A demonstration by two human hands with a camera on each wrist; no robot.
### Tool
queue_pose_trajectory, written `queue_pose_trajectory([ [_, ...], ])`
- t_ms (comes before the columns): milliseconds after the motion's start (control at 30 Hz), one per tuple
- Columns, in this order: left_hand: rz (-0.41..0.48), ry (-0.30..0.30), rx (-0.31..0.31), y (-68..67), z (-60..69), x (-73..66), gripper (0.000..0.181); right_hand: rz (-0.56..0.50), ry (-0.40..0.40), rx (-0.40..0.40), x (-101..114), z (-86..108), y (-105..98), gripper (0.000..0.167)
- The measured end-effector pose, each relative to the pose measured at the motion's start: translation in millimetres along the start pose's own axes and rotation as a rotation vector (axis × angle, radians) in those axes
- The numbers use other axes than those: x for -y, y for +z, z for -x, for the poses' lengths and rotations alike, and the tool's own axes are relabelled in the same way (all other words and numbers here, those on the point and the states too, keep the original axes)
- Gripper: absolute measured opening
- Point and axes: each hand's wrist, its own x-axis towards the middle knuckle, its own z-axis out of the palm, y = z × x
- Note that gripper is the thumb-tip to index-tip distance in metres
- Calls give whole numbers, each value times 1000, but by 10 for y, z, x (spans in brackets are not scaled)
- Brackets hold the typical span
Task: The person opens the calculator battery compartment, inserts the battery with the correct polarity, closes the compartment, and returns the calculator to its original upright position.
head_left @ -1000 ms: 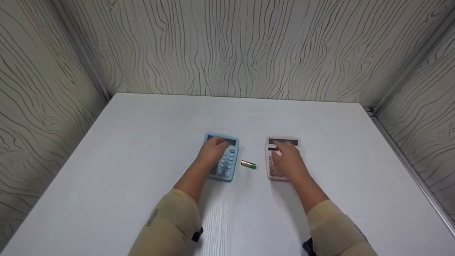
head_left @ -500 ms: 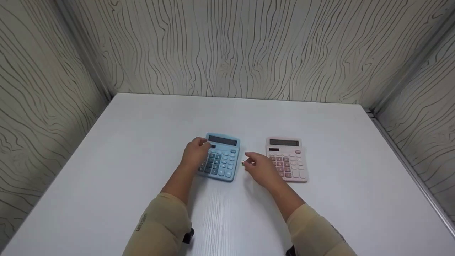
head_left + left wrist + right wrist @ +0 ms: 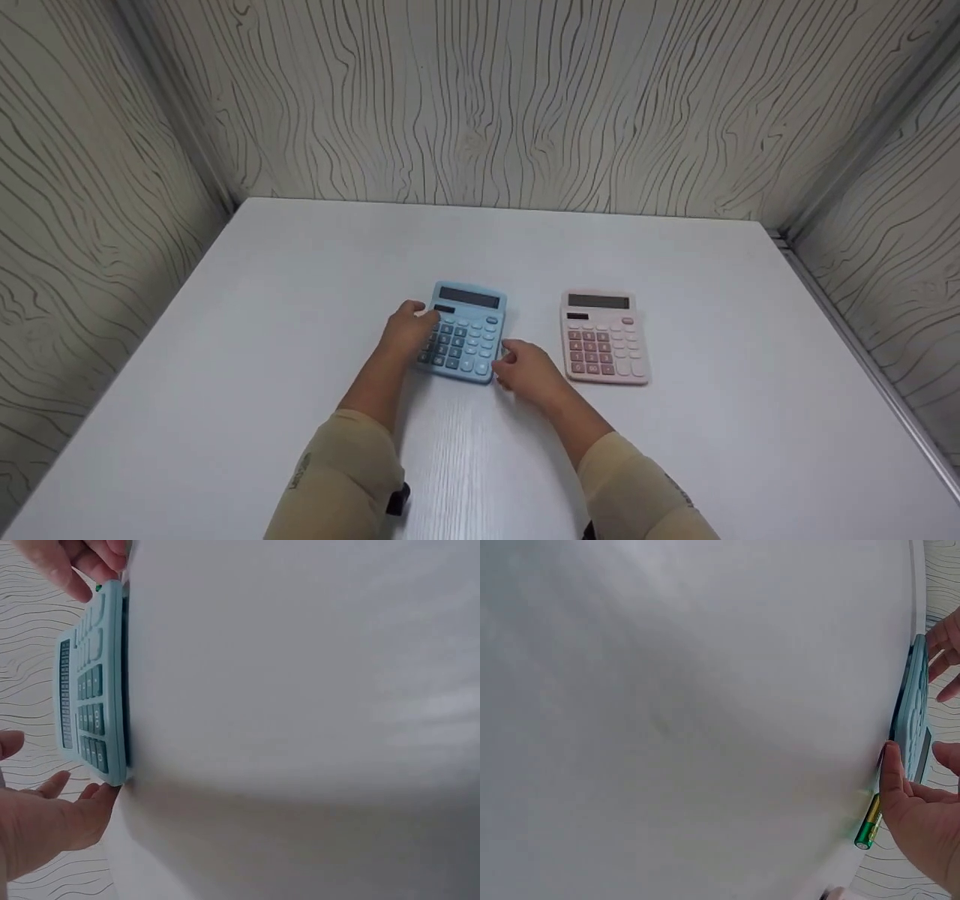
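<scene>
A light blue calculator [image 3: 465, 334] lies on the white table, keys up. My left hand [image 3: 407, 330] is at its left side; in the left wrist view the fingers [image 3: 94, 802] touch the calculator's edge and the thumb stands apart from it. At the opposite edge is my right hand [image 3: 529, 371], its fingertips against the calculator's side and its thumb raised. A green and gold battery [image 3: 868, 825] shows beside the right hand's fingers in the right wrist view, its far end hidden behind them. The head view does not show the battery.
To the right of my right hand a pink calculator [image 3: 604, 337] lies flat on the white table [image 3: 712, 300]. Wood-patterned panels [image 3: 480, 97] stand at the back and both sides of the table.
My right hand has moved left from over the pink calculator, past the battery, to the blue calculator's right edge. My left hand has shifted left from over the blue calculator to its left edge.
</scene>
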Motion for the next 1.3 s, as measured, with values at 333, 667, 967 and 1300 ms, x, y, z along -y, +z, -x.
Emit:
queue_pose_trajectory([
  [333, -30, -27, 33, -8, -11, 29, 60, -105, 61, -26, 25, -56, 107, 46],
  [667, -126, -117, 63, -4, -79, 94, 51, -107, 74, -35, 18, -74, 78, 42],
  [967, -128, -98, 64, 6, -59, 46, 48, -71, 58, -55, 18, -76, 17, 40],
  [1300, 53, -23, 78, -7, 7, -41, 42, -185, 40, -141, 51, -43, -167, 39],
])
